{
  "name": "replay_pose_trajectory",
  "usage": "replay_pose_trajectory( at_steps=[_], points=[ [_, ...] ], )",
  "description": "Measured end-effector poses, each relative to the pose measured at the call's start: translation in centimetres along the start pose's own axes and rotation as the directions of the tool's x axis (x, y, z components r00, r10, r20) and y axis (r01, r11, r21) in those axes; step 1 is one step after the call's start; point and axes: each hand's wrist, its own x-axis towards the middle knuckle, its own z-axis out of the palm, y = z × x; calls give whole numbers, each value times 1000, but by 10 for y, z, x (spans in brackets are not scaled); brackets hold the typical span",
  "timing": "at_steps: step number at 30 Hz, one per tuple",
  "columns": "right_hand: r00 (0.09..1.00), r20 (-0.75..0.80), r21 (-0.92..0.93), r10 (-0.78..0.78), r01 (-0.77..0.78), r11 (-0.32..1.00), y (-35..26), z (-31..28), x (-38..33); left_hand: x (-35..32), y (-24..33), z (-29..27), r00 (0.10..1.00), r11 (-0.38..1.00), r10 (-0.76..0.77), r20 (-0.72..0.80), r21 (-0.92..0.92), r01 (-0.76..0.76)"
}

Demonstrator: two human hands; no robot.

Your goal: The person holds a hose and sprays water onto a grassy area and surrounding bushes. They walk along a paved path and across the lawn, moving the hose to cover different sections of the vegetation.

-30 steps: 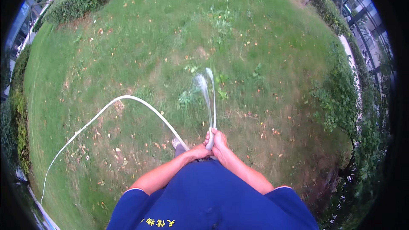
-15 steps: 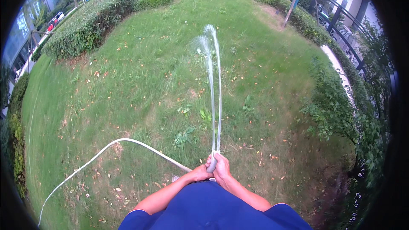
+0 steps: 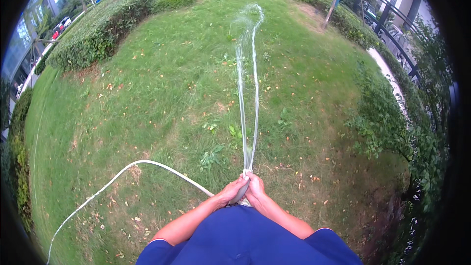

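A whitish garden hose (image 3: 169,168) arcs over the grass from the lower left and comes up to my hands. Close to my body, my left hand (image 3: 230,190) is closed round the hose, its thumb reaching up toward the outlet. Pressed against it from the other side, my right hand (image 3: 255,189) also grips the hose near its end. Both thumbs are at the mouth, which points away from me; their tips partly hide it. Out of it shoots water (image 3: 255,83) in two narrow jets that spread apart and break into spray farther out over the lawn.
Grass (image 3: 162,98) with scattered dry leaves and a few weeds lies ahead. A trimmed hedge (image 3: 108,32) borders the left, a leafy shrub (image 3: 382,118) the right. A slanted pole (image 3: 336,0) stands at the far right, near a dark railing (image 3: 397,44).
My left hand has slid up the hose, its thumb now at the mouth beside the right one. The two water jets have spread wider and reach farther.
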Motion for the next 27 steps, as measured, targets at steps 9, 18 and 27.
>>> replay_pose_trajectory(
  at_steps=[9, 18, 27],
  points=[
    [982, 144, -282, -118, 156, 947, 10, 7, 8, -3, 2, -11, 949, 982, 80, -306, -139, -128],
    [842, 533, -548, 88, 263, 794, 47, -1, 12, -17, 42, 1, 904, 939, 227, -361, -164, -302],
    [728, 685, -514, 28, 456, 727, 75, -9, 19, -38, 46, 6, 982, 978, 181, -44, 109, -175]
  ],
)
